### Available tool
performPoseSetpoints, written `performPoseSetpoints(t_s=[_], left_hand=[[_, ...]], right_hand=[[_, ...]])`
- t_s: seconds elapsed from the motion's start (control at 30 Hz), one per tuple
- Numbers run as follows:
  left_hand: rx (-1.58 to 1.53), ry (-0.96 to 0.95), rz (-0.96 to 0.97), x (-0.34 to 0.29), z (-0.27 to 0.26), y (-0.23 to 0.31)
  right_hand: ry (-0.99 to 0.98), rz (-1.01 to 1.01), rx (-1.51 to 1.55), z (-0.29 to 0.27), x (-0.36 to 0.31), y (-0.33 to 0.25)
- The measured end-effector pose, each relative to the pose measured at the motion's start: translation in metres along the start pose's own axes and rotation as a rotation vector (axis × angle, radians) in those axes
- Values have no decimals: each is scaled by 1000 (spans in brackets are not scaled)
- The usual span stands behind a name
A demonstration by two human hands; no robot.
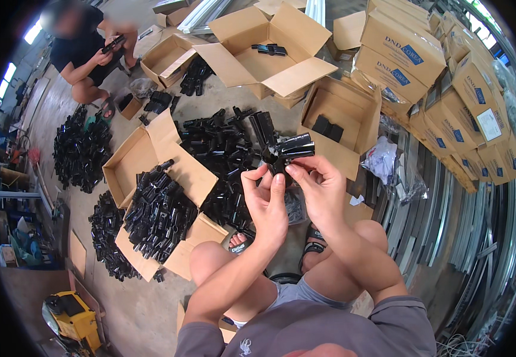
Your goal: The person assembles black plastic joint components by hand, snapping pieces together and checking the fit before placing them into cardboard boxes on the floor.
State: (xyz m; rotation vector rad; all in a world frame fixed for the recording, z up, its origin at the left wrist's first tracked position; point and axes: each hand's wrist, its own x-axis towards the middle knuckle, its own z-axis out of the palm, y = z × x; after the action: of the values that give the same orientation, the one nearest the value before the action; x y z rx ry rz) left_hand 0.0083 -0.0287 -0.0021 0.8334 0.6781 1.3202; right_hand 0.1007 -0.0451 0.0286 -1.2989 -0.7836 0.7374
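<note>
Both my hands are raised in front of my knees around one glossy black tubular connector (282,146), whose tube-like arms spread up and to the right. Fingers of my left hand (267,202) are closed on its lower end. My right hand (319,189) pinches it from the right with thumb and fingertips near the joint. Something small and light-coloured shows at the joint, too small to name. Below and left of the connector lies a heap of similar black pieces (216,140) on the floor. An open carton (133,157) to the left overflows with more black connectors (160,211).
A large open carton (228,59) holding a few black pieces stands ahead, another carton (353,101) to its right. Stacked sealed boxes (404,56) and long metal profiles (413,220) fill the right side. A co-worker (82,53) squats far left beside another black heap (82,149).
</note>
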Motion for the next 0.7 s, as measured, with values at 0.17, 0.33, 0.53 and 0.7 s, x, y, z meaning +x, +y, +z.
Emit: performPoseSetpoints(t_s=[0.17, 0.33, 0.53, 0.7], left_hand=[[0, -13, -10, -1, 9, -2], [-7, -31, -21, -1, 14, -3], [-22, -40, 16, -1, 22, -4], [-16, -39, -18, -2, 18, -5]], right_hand=[[69, -52, -137, -9, -1, 7], [70, -15, -32, -14, 0, 8], [118, -93, -210, -20, 0, 9], [139, -99, -190, -15, 0, 1]])
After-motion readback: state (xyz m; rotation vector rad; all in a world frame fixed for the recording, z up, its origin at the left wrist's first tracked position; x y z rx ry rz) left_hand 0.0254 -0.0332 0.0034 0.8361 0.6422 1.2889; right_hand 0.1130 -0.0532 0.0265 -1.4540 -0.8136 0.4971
